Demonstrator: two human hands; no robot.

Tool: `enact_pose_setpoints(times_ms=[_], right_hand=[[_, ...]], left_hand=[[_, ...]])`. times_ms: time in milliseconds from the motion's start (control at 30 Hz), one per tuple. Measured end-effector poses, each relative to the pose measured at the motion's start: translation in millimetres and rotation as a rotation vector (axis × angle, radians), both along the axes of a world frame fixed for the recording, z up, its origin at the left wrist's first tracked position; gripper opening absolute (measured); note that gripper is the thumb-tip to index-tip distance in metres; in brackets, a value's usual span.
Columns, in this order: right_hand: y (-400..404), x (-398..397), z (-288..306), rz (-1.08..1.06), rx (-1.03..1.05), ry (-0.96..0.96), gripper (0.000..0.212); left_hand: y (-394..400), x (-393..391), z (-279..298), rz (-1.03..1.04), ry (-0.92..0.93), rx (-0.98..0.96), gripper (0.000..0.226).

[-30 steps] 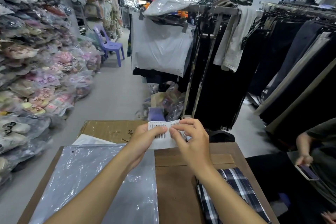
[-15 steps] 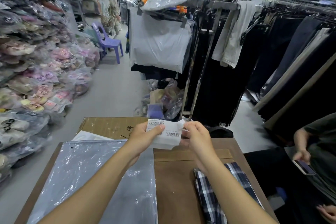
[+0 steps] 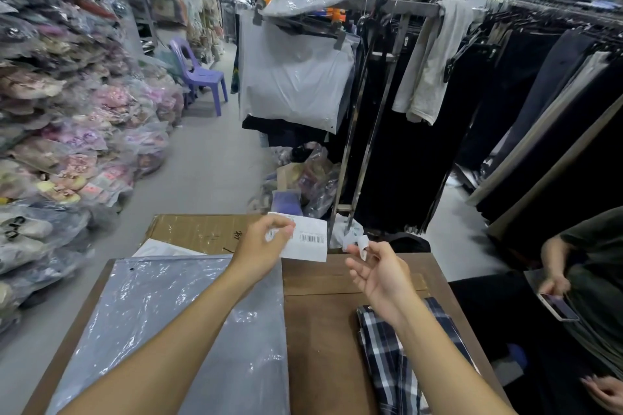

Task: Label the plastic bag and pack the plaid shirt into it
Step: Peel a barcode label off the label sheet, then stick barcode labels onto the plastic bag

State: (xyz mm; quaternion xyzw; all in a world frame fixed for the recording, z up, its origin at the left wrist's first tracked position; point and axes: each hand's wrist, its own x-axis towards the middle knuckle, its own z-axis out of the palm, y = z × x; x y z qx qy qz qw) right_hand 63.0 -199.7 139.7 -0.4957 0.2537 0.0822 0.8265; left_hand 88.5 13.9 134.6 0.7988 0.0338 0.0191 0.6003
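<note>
Wooden table (image 3: 323, 330), lower frame: one clear plastic bag (image 3: 161, 323) flat at left, one folded plaid shirt (image 3: 387, 357) at right. Left hand (image 3: 266, 246) pinches one barcode label (image 3: 308, 241); right hand (image 3: 381, 274) half-open, curled white scrap (image 3: 362, 244) at fingertips.

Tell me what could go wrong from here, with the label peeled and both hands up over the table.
1. The label hangs from the left hand by one edge; it could curl and stick to itself or go crooked onto the plastic bag.
2. A curled backing strip clings to the right hand; it may drop onto the plaid shirt.
3. The bag looks wrinkled, so the label may crease.
</note>
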Motion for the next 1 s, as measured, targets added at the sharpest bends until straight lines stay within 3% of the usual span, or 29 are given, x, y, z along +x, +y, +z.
enact_pose_setpoints(times_ms=[67, 133, 200, 367, 467, 667, 833, 1000], right_hand=[[-3.3, 1.0, -3.4, -0.015, -0.027, 0.018, 0.023], [-4.8, 0.7, -4.4, -0.013, -0.058, 0.03, 0.03], [-5.8, -0.9, -4.0, -0.021, -0.067, 0.037, 0.031], [-10.1, -2.3, -5.5, -0.053, -0.074, 0.039, 0.025], [-15.8, -0.9, -2.0, -0.115, -0.047, 0.012, 0.019], [-34.8, 5.8, 10.2, -0.32, 0.018, -0.164, 0.013], [-44.7, 8.2, 6.7, -0.369, 0.004, -0.203, 0.018], [-28.9, 4.0, -11.8, -0.259, -0.118, -0.113, 0.011]], left_hand=[[1.7, -2.8, -0.2, -0.086, 0.05, -0.008, 0.03], [1.6, -4.9, -2.5, -0.184, 0.051, 0.11, 0.056], [-2.5, -4.4, -9.0, -0.239, -0.005, 0.253, 0.061], [-21.3, -2.0, -18.8, -0.269, -0.102, 0.316, 0.037], [-34.6, 4.9, -22.1, -0.259, -0.259, 0.327, 0.021], [-57.4, 17.8, -13.1, -0.277, -0.454, 0.283, 0.014], [-55.2, -5.5, -59.7, -0.459, -0.14, 0.149, 0.016], [-50.5, -50.3, -116.7, -0.629, 0.145, 0.253, 0.017]])
